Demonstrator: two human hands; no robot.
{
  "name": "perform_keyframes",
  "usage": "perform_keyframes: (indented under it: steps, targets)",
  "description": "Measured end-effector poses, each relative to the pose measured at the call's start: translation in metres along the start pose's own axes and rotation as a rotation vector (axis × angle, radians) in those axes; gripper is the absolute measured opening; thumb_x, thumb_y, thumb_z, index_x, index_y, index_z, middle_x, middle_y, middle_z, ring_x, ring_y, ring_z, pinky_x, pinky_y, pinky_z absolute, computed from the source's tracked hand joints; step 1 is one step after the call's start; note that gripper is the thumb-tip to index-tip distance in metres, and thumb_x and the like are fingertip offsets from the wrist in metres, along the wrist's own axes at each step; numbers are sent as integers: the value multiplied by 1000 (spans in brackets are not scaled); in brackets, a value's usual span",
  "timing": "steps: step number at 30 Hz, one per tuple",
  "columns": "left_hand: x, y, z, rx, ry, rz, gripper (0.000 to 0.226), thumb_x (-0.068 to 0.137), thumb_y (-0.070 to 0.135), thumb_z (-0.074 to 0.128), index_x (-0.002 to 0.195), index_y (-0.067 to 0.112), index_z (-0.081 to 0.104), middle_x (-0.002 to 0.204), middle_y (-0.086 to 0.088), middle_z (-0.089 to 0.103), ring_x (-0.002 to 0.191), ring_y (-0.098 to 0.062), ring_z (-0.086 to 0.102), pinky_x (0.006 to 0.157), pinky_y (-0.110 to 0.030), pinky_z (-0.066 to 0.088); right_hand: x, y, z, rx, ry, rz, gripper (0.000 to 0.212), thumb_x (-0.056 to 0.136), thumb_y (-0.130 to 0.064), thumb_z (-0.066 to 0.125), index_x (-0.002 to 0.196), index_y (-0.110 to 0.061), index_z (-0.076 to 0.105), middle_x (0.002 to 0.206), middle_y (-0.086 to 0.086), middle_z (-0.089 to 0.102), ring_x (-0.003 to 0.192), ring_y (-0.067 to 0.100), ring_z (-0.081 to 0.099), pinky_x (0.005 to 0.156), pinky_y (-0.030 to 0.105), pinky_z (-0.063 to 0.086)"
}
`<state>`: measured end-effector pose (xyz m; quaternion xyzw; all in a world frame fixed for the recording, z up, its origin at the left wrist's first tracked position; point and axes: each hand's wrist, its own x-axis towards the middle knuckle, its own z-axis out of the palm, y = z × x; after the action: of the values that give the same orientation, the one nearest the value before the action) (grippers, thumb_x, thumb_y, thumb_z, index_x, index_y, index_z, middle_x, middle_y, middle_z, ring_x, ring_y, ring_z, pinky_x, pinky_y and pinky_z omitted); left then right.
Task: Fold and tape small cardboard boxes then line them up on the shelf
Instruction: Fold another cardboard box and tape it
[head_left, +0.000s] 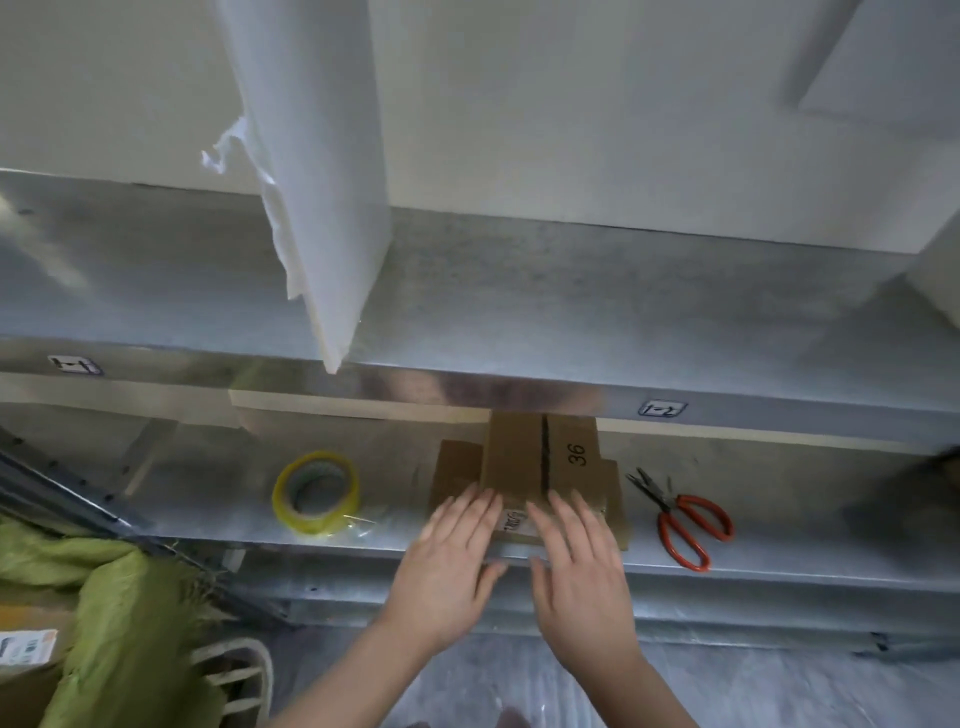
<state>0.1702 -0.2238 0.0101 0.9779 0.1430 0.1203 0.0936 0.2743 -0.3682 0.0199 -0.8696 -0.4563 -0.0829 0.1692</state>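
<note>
A small brown cardboard box (540, 457) marked "36" lies on the metal shelf (208, 499), its side flaps spread flat and a dark seam running down its top. My left hand (447, 566) and my right hand (576, 566) lie side by side on its near end, fingers straight and pressing down on the flaps. A roll of yellowish clear tape (316, 491) stands on the shelf to the left of the box. Red-handled scissors (680, 519) lie to the right of the box, blades pointing away.
An upper metal shelf (623, 322) overhangs the box's far end, bearing a white foam roll (322, 197) and white panels. A green woven sack (114, 613) and a carton sit low at the left. A dark object shows at the right edge.
</note>
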Motion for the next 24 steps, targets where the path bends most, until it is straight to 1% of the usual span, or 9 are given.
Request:
perform_keyframes:
  steps: [4, 7, 9, 11, 14, 17, 19, 22, 24]
  targets:
    - [8, 25, 6, -48, -25, -170, 58, 97, 46, 46, 145, 13, 43, 148, 0, 44, 139, -16, 39, 115, -34, 19, -3, 41, -3, 73, -55, 99, 51, 83, -11, 70, 133, -15, 58, 139, 8, 53, 131, 33, 48, 107, 51, 42]
    - [12, 25, 15, -193, -35, -331, 59, 101, 47, 32, 153, 20, 23, 158, 4, 25, 145, -13, 22, 117, -23, 8, -1, 60, -2, 208, -157, 207, 48, 93, -18, 59, 140, -21, 50, 148, 5, 42, 137, 26, 38, 113, 39, 35]
    - [18, 24, 18, -297, -15, -404, 57, 101, 44, 35, 152, 20, 25, 157, 3, 27, 143, -13, 26, 116, -24, 18, 2, 70, -2, 312, -224, 240, 44, 98, -22, 50, 142, -25, 45, 151, 1, 35, 138, 20, 35, 111, 29, 32]
    - [25, 28, 17, -414, 2, -479, 55, 100, 40, 42, 149, 18, 30, 154, 1, 33, 138, -15, 36, 110, -24, 28, 7, 75, -1, 391, -240, 249, 40, 98, -21, 50, 138, -24, 48, 148, 1, 36, 133, 19, 40, 106, 24, 34]
    - [34, 34, 18, -542, 38, -577, 53, 97, 35, 53, 145, 16, 37, 146, -1, 43, 132, -15, 43, 106, -23, 31, 15, 80, -2, 507, -232, 311, 34, 94, -17, 58, 128, -22, 55, 135, 1, 43, 122, 16, 47, 99, 18, 34]
    - [40, 36, 22, -600, 45, -652, 57, 94, 31, 60, 145, 16, 39, 144, -2, 46, 129, -18, 46, 110, -30, 35, 24, 85, 2, 586, -189, 386, 32, 87, -14, 67, 117, -21, 62, 119, -2, 51, 108, 11, 50, 89, 14, 34]
    - [42, 36, 23, -616, 60, -675, 61, 91, 28, 65, 145, 17, 39, 143, -2, 48, 128, -19, 47, 109, -32, 37, 28, 86, 5, 647, -174, 434, 32, 83, -12, 72, 111, -24, 63, 113, -4, 52, 102, 11, 53, 87, 15, 38]
    - [43, 30, 25, -583, 59, -628, 63, 85, 29, 72, 141, 23, 44, 137, 2, 52, 125, -16, 50, 104, -27, 39, 30, 91, 9, 719, -182, 468, 34, 79, -16, 77, 106, -29, 61, 110, -7, 51, 99, 12, 58, 94, 28, 49]
    - [45, 22, 23, -536, 37, -580, 58, 82, 36, 74, 135, 30, 50, 130, 6, 57, 118, -13, 54, 97, -23, 42, 31, 96, 11, 719, -190, 452, 39, 76, -26, 81, 109, -31, 60, 110, -9, 51, 98, 10, 58, 90, 26, 50]
